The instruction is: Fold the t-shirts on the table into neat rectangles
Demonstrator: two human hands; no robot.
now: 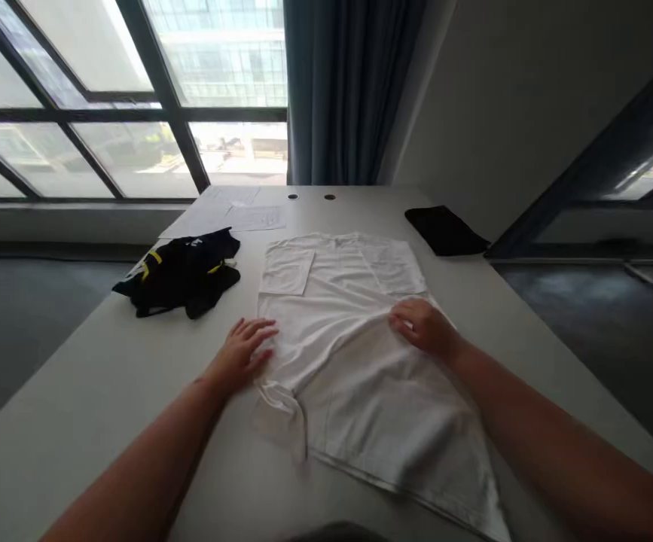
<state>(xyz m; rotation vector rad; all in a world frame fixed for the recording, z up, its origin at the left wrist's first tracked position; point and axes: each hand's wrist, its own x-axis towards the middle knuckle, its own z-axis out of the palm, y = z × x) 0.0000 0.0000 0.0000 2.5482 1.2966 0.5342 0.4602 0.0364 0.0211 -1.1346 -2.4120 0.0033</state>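
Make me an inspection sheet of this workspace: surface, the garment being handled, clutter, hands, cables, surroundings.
Surface: white table, two round inserts near its far edge.
Handled item: white garment spread on the table, diagonal creases across its middle, lower left side gathered.
Clutter: crumpled black cloth bundle with yellow details on the left; papers at the far left; flat black item at the far right.
Hands: left hand at the garment's left edge, fingers spread; right hand on its right side, fingers curled, grip unclear.
Cables: nothing seen.
Surroundings: windows and dark blue curtain beyond the table; wall to the right.
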